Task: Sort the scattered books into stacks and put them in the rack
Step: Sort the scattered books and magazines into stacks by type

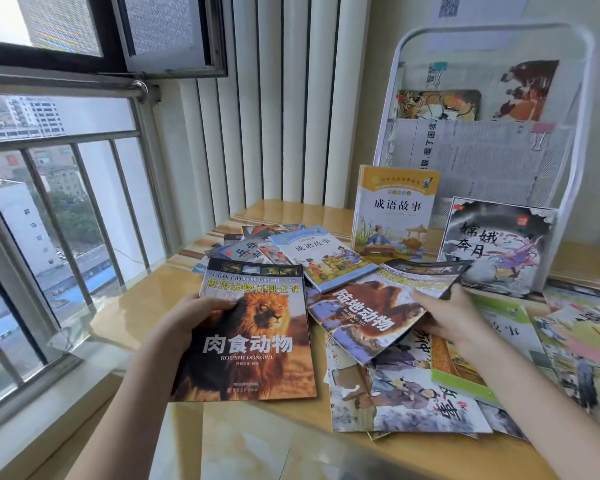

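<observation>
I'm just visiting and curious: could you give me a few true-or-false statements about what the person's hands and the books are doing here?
1. The left hand grips the lion book. True.
2. The right hand is empty. False: it holds the land-animals book.
3. The white rack stands behind the scattered books. True.
4. The yellow-topped idiom book lies flat. False: it stands upright against the rack.
5. The window is on the person's right. False: left.

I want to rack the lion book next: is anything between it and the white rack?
Yes. The lion book, held by the left hand, is separated from the rack by scattered books; two upright books front its lowest tier.
</observation>
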